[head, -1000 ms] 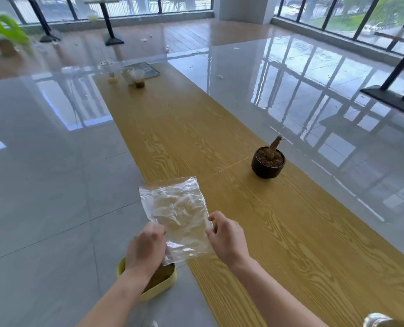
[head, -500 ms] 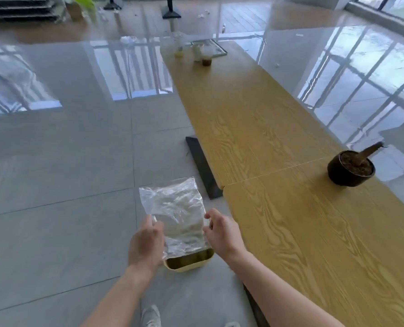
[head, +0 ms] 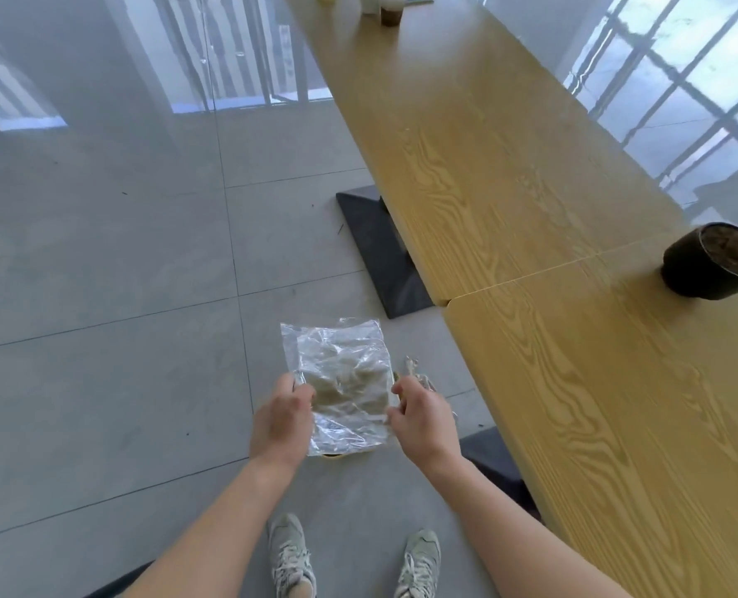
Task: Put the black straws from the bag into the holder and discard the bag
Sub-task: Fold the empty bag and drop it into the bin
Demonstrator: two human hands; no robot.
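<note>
Clear crinkled plastic bag (head: 341, 381) held up between two bare hands above a grey tiled floor (head: 99, 295).

The left hand (head: 280, 420) pinches the bag's left edge with curled fingers and thumb, and the right hand (head: 423, 418) grips its right edge the same way. The bag hangs in the air close to the person, just left of a long yellow wood-grain worktop (head: 531, 187) that runs from near right to far centre. A round black pot of soil with a brown stump (head: 699, 269) stands on the worktop at the right. Blurred cups (head: 391, 12) stand at the worktop's far end. A black wedge-shaped table base (head: 380, 248) sits on the floor under the worktop's left edge. Two pale laced trainers (head: 289, 554) show nearest, between the forearms.
</note>
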